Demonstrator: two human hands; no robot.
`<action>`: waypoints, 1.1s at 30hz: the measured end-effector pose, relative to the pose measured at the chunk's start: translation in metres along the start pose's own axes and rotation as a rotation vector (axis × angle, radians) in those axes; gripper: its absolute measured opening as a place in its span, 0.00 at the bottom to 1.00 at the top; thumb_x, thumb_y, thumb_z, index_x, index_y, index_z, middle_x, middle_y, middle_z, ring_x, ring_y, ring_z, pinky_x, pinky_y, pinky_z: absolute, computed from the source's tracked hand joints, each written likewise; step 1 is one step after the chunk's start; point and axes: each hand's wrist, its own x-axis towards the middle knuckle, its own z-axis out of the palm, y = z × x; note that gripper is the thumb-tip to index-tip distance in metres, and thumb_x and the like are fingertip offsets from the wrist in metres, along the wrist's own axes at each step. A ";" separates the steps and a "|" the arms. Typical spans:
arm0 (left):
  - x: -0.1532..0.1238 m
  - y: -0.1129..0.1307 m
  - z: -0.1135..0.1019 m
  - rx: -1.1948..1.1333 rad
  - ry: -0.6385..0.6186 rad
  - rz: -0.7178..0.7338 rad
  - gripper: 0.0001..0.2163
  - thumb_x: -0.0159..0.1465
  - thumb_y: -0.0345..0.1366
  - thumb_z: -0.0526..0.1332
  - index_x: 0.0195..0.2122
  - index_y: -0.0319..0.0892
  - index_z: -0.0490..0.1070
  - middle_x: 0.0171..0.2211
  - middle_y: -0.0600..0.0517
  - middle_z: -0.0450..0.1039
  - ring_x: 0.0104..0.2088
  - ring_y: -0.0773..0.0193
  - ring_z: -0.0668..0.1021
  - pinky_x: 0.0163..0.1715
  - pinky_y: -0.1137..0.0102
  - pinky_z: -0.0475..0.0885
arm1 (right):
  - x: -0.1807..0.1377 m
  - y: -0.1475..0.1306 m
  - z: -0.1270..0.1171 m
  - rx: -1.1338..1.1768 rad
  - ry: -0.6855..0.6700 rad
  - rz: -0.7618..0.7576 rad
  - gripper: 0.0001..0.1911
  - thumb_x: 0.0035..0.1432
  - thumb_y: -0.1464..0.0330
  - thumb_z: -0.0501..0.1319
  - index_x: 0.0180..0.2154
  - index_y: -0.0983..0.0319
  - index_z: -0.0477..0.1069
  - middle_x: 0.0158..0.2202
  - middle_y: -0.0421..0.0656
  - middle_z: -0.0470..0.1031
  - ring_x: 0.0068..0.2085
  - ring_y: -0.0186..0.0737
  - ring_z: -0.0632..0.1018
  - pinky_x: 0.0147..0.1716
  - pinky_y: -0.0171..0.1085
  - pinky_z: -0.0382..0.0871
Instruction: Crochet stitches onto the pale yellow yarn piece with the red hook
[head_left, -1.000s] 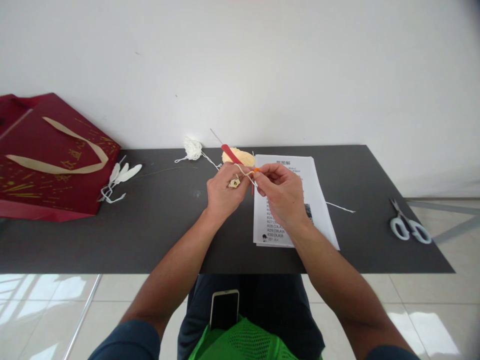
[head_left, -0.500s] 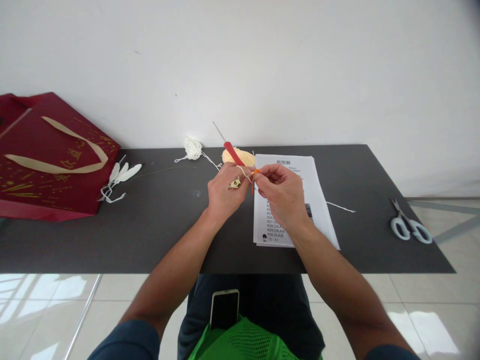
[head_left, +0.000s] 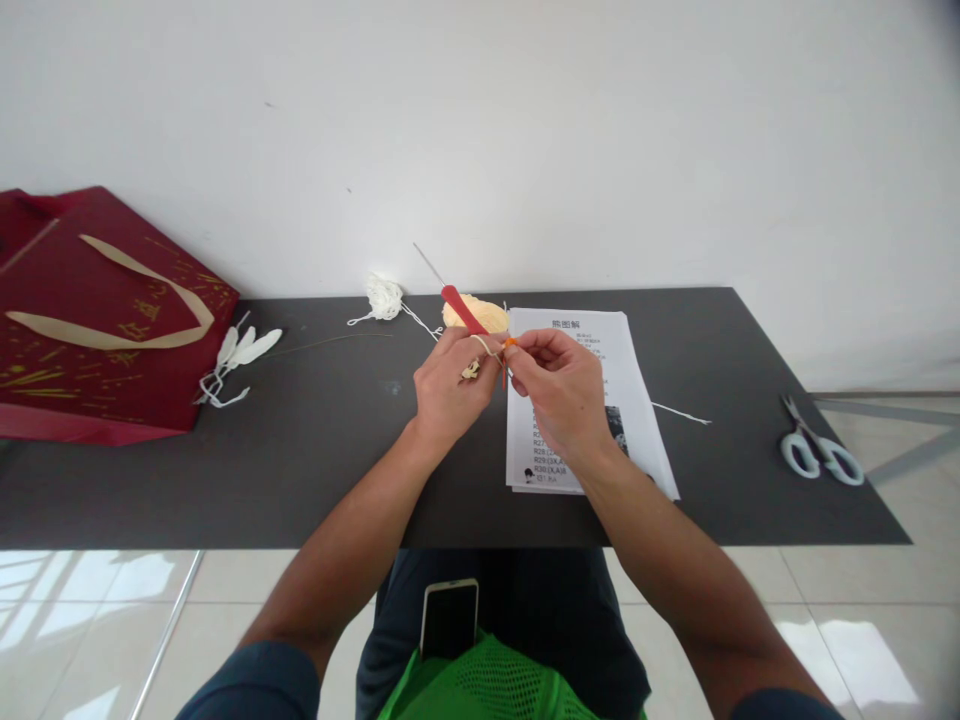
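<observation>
My left hand (head_left: 454, 385) is closed around the red handle of a crochet hook (head_left: 463, 308), whose thin metal shaft points up and to the left. Cream yarn (head_left: 482, 343) loops over that hand's fingers. A small pale-yellow piece (head_left: 470, 371) shows against the hand, its shape unclear. My right hand (head_left: 564, 385) meets the left one, thumb and forefinger pinched on a small orange piece (head_left: 511, 343), perhaps a stitch marker. A thin orange-red strip (head_left: 505, 378) hangs below the fingertips. Just behind the hands lies a ball of pale-yellow yarn (head_left: 475, 313).
Printed sheets (head_left: 585, 480) lie under my right hand. White yarn (head_left: 385, 297) sits at the table's back edge. Left are white crocheted pieces (head_left: 251, 347) and a red gift bag (head_left: 112, 310); scissors (head_left: 821, 445) lie far right. A phone (head_left: 448, 620) rests on my lap.
The crochet hook has tilted slightly further left. My hands stay together with fingertips meeting, and the small pale-yellow piece has turned a little.
</observation>
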 end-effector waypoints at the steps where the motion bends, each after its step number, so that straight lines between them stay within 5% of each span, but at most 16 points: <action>1: -0.001 0.001 0.000 0.001 -0.003 -0.038 0.07 0.63 0.28 0.67 0.40 0.46 0.78 0.38 0.54 0.82 0.39 0.69 0.83 0.40 0.75 0.76 | 0.000 0.000 0.000 0.002 0.000 -0.003 0.07 0.51 0.67 0.72 0.31 0.60 0.75 0.25 0.35 0.75 0.23 0.27 0.69 0.22 0.32 0.64; 9: -0.004 0.001 0.002 -0.081 -0.006 -0.210 0.06 0.62 0.31 0.69 0.40 0.48 0.79 0.36 0.56 0.80 0.36 0.69 0.82 0.37 0.75 0.74 | 0.000 0.000 -0.001 0.021 -0.008 -0.013 0.07 0.50 0.68 0.73 0.31 0.61 0.76 0.25 0.35 0.75 0.23 0.26 0.69 0.22 0.32 0.63; 33: -0.008 -0.002 0.006 -0.254 -0.024 -0.370 0.07 0.62 0.36 0.70 0.40 0.47 0.77 0.39 0.54 0.83 0.39 0.64 0.86 0.39 0.72 0.79 | 0.000 -0.001 -0.003 -0.004 -0.036 -0.009 0.06 0.51 0.70 0.71 0.31 0.61 0.75 0.26 0.35 0.73 0.23 0.26 0.68 0.23 0.32 0.63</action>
